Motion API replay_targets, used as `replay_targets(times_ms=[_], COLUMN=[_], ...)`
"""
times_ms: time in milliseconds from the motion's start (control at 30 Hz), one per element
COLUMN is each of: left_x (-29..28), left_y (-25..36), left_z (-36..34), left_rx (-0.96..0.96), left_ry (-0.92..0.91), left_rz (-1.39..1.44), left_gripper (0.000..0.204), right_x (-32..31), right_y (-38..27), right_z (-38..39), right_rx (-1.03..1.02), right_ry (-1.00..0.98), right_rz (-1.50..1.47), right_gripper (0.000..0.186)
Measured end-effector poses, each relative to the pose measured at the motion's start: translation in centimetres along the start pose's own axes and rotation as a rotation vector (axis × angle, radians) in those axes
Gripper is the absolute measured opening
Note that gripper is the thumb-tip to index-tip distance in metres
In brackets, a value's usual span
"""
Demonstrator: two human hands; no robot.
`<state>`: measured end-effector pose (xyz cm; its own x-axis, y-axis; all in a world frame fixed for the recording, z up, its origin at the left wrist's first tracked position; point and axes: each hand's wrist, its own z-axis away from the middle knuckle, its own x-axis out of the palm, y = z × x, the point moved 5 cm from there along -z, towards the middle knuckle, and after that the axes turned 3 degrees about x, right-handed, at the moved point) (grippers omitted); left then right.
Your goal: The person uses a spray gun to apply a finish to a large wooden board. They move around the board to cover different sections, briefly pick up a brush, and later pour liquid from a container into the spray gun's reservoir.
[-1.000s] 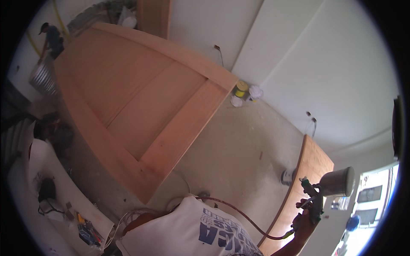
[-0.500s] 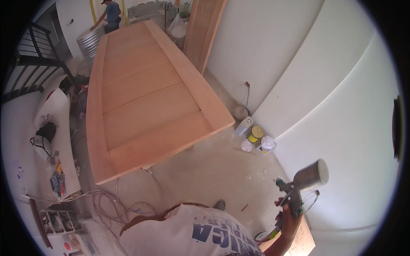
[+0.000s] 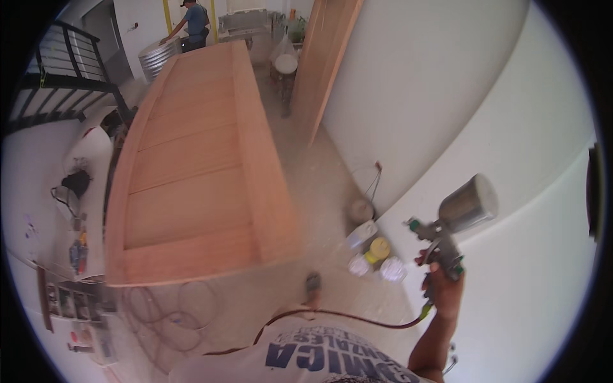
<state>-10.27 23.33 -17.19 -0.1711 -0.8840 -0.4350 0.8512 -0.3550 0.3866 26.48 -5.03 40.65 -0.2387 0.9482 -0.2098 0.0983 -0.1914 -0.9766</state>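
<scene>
Metal spray gun (image 3: 448, 255) gripped in right hand (image 3: 445, 290), to the right of wooden door panel (image 3: 188, 163); brown hose (image 3: 357, 318) runs below the panel's near end. Left hand unseen; cannot tell its state.

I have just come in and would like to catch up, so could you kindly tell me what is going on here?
The person's right hand grips a spray gun with a metal cup on top and a hose attached below. The gun is held up to the right of a large panelled wooden door, not touching it. The left hand is out of view. At the far end, a co-worker reaches toward a ribbed metal drum.
</scene>
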Motion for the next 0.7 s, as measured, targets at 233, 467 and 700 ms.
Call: replay_targets(times_ms=[233, 467, 700], left_x=[5.7, 7.4, 15.2], left_y=[0.2, 9.1, 9.1], left_z=[1.1, 3.3, 3.5], left_rx=[-0.034, -0.078, -0.096], left_ry=[-0.018, -0.017, 0.054], left_rz=[0.119, 0.213, 0.289], left_gripper=[0.056, 0.057, 0.058], right_x=[3.4, 3.8, 5.4], right_y=[0.3, -4.3, -0.5], right_z=[-0.2, -12.6, -8.4], right_rx=[0.059, 0.079, 0.087], right_ry=[-0.082, -0.239, -0.408], right_rz=[0.068, 0.012, -0.057], right_gripper=[0.037, 0.037, 0.036])
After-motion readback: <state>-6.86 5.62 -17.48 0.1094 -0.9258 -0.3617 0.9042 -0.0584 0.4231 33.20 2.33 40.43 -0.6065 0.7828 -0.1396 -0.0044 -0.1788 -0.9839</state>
